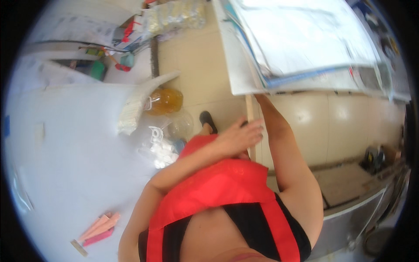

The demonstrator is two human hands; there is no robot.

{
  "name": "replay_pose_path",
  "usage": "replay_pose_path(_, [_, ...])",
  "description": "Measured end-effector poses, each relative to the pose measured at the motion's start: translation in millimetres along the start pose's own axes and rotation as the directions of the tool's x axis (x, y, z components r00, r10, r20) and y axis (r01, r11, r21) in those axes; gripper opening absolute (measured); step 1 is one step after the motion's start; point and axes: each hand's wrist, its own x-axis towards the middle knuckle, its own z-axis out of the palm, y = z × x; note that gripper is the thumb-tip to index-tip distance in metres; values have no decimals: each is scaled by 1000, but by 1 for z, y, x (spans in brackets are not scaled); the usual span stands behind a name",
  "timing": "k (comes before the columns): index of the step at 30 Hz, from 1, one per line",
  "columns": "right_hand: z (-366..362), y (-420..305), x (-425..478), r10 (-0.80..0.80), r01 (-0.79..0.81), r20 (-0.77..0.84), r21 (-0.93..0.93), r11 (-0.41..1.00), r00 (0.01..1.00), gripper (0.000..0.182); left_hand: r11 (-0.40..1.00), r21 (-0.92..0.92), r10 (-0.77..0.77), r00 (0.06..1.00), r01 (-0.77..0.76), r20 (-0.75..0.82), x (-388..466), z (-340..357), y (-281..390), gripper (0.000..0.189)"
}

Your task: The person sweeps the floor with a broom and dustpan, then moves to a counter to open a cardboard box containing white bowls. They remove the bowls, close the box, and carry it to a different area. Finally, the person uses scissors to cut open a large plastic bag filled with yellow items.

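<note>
My left hand (242, 136) is in front of the red apron (216, 186), back up, its fingers crossing a pale wooden strip (250, 108). A small dark thing shows by its fingers. Blur hides whether it grips the strip. My right forearm reaches up to the near edge of a white tabletop (239, 78), and my right hand is out of view beneath or behind that edge. Large white sheets (301, 36) lie stacked on the tabletop, with blue and teal edges showing under them.
At left, a pale work surface (81, 147) holds pink and salmon pieces (100, 227). Beside it are a jug of amber liquid (165, 101) and a clear bag with white round pieces (163, 152). Wrapped packs (176, 14) lie farther off. A metal-edged unit (353, 216) stands lower right.
</note>
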Motion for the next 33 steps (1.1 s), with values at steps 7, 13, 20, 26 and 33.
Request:
replay_pose_path(7, [17,-31,17,-8,10,121,-16,1000,993,32,996,74,-33,992,42,-122,0,1,4,20])
replay_pose_path(13, [18,-38,16,-32,31,173,6,999,984,32,1000,0,-20,986,20,-165,-2,10,1,24])
replay_pose_path(20, [6,-24,23,-24,12,135,90,996,991,32,995,-94,-5,983,-12,-182,-5,15,-4,23])
replay_pose_path(26, [0,8,35,101,-119,176,100,988,979,32,999,-23,21,938,-31,-345,0,32,-6,18])
replay_pose_path(33, [5,12,35,116,-151,210,160,975,971,32,994,-93,18,928,-57,-372,-2,31,-6,23])
